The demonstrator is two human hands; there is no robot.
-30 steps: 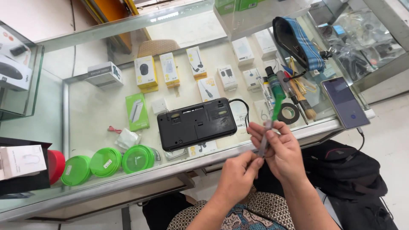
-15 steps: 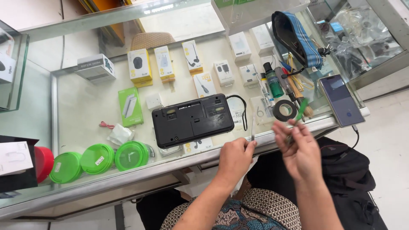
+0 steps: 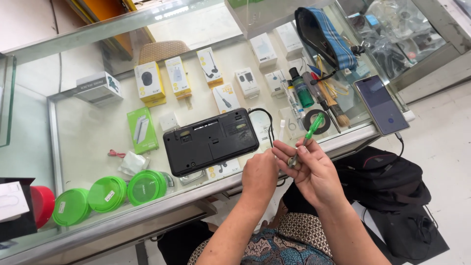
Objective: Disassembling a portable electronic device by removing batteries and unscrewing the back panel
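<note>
Screwdriver with the translucent green plastic handle (image 3: 311, 130) is pinched in the right hand (image 3: 314, 169), just in front of the black rectangular plastic radio (image 3: 211, 141) and off its right end. Handle points up and away, metal end sits down between the fingertips, so it looks held for fiddling with the tip rather than for turning anything. Left hand (image 3: 260, 172) is curled up right against it, fingers together near that same tip; can't tell if it's actually got something tiny in its grip. Radio lies back side up on the glass tabletop (image 3: 88, 142), which puts its rear panel in reach. Right of the radio: a black tape roll (image 3: 316, 121), a dark green bottle (image 3: 300, 88) and a dark smartphone (image 3: 381, 104). Left-front of it, three round green lidded tubs (image 3: 110, 194).
</note>
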